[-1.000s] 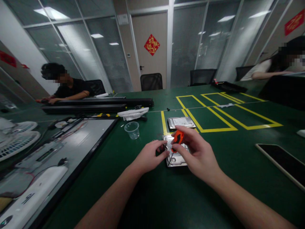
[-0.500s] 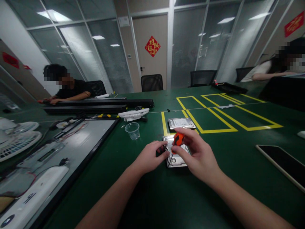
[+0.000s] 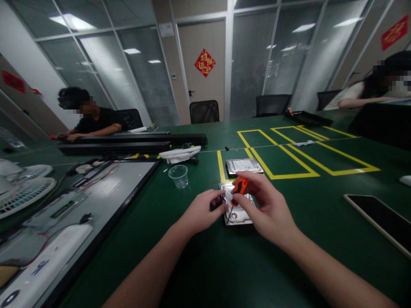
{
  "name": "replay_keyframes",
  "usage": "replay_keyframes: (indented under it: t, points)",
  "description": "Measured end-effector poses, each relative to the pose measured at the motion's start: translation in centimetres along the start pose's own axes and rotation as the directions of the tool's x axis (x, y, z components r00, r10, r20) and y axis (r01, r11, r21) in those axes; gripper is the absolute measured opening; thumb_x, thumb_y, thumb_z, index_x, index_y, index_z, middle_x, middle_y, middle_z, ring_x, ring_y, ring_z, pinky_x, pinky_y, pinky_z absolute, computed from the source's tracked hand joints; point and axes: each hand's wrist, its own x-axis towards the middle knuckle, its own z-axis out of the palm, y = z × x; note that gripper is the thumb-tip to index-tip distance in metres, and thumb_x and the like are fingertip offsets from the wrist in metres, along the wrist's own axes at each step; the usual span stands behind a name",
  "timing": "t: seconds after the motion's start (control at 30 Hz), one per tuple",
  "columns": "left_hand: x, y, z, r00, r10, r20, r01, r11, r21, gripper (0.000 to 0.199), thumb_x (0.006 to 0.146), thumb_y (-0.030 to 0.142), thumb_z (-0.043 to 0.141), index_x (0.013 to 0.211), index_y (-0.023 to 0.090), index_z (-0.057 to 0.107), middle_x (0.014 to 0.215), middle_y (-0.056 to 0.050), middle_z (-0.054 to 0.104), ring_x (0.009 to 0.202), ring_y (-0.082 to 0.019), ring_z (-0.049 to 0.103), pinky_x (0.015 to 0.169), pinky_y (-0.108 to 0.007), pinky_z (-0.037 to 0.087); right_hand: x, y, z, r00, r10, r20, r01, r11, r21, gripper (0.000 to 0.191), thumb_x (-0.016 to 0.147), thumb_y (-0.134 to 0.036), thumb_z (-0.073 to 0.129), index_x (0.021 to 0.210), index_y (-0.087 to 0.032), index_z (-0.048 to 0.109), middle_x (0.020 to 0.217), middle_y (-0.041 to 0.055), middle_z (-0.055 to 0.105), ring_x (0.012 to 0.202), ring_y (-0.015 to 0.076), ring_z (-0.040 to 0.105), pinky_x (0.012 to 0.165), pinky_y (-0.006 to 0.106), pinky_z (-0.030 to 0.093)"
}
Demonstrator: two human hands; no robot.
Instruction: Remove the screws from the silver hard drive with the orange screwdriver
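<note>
A silver hard drive [image 3: 239, 217] lies flat on the green table in front of me, partly covered by my hands. Its left edge is gripped between the thumb and fingers of my left hand [image 3: 207, 209]. My right hand [image 3: 265, 201] has its fingers closed round the orange and black handle of a screwdriver [image 3: 240, 186]. The thin shaft slants down to the drive's near left corner; whether the tip sits in a screw is too small to tell. Just beyond lies a second hard drive [image 3: 244, 166].
A clear plastic cup [image 3: 178, 176] stands left of the drives, near a white fan-like part [image 3: 180, 154]. A large panel [image 3: 118, 182] with electronics fills the left. A phone [image 3: 380, 218] lies at right. Two people sit across the table, behind black bars [image 3: 115, 148] and a dark box.
The screwdriver handle has turned slightly in my right fingers, which have shifted a little. My left hand and the drive have stayed in place.
</note>
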Motion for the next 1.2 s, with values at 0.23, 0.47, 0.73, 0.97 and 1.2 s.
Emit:
replay_keyframes:
  t: [0.23,0.47,0.73,0.97,1.2]
  points:
    - [0.04,0.05,0.07,1.0,-0.006,0.003,0.006,1.0,-0.016,0.039,0.099,0.033,0.071,0.136,0.021,0.07,0.103,-0.005,0.071,0.09,-0.022,0.064,0.082,-0.035,0.049,-0.06,0.29,0.0,1.0,0.003,0.025,-0.005,0.998,0.069,0.043,0.1,-0.026,0.069,0.141,-0.032,0.057,0.125,0.0069,0.069,0.106,0.0222,0.073,0.097,0.043,0.061]
    - [0.08,0.18,0.1,1.0,-0.018,0.001,0.018,1.0,-0.025,0.037,0.098,0.029,0.071,0.133,0.019,0.071,0.103,-0.005,0.071,0.09,-0.021,0.064,0.082,-0.034,0.049,0.0,0.08,-0.16,1.0,-0.006,-0.012,0.006,1.0,-0.016,0.044,0.099,-0.023,0.072,0.14,-0.034,0.062,0.126,0.0052,0.07,0.106,0.0214,0.072,0.092,0.038,0.061]
    - [0.04,0.02,0.13,1.0,-0.003,0.003,0.003,1.0,-0.01,0.036,0.099,0.033,0.071,0.133,0.02,0.071,0.101,-0.005,0.07,0.089,-0.022,0.064,0.081,-0.034,0.049,-0.24,0.36,0.01,1.0,0.006,0.031,-0.01,0.994,0.11,0.044,0.102,-0.024,0.066,0.143,-0.033,0.056,0.128,0.0066,0.069,0.108,0.0223,0.074,0.098,0.043,0.06]
    - [0.02,0.0,0.17,1.0,-0.005,0.005,0.005,1.0,-0.017,0.037,0.099,0.032,0.071,0.134,0.019,0.071,0.103,-0.005,0.071,0.09,-0.022,0.064,0.082,-0.034,0.049,-0.04,0.19,-0.11,1.0,-0.024,0.015,0.025,1.0,-0.014,0.046,0.1,-0.023,0.07,0.143,-0.037,0.06,0.129,0.0047,0.07,0.108,0.0215,0.073,0.095,0.04,0.061]
    - [0.06,-0.11,0.18,1.0,0.002,0.008,-0.002,1.0,-0.02,0.039,0.099,0.032,0.071,0.137,0.021,0.07,0.101,-0.004,0.07,0.089,-0.021,0.063,0.081,-0.033,0.049,-0.2,0.01,0.06,0.998,0.019,0.055,-0.028,0.986,0.166,0.04,0.103,-0.022,0.063,0.141,-0.031,0.051,0.135,0.0094,0.068,0.114,0.0225,0.072,0.098,0.042,0.061]
